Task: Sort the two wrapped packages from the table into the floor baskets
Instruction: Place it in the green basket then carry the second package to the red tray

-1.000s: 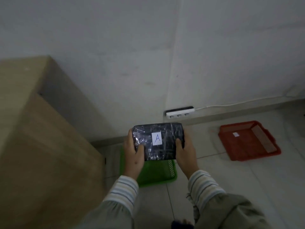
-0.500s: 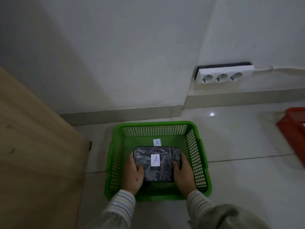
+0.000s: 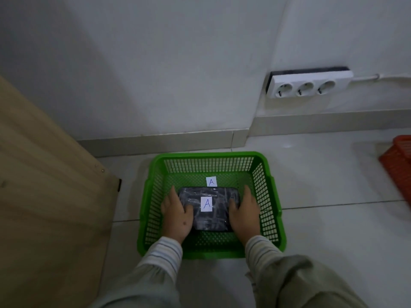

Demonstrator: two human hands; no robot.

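Note:
A dark, plastic-wrapped package with a white label "A" lies inside the green floor basket, low against its mesh bottom. A second white tag marked "A" sits on the basket floor just behind the package. My left hand grips the package's left side and my right hand grips its right side, thumbs on top. Both hands are inside the basket. No second package is in view.
A red basket shows partly at the right edge on the tiled floor. The wooden side of a table or cabinet stands close on the left. A white three-socket power strip hangs on the wall above the skirting.
The package went down from above the floor into the green basket, held by both hands. My view has dropped closer to the basket, and the red basket has slid to the right edge.

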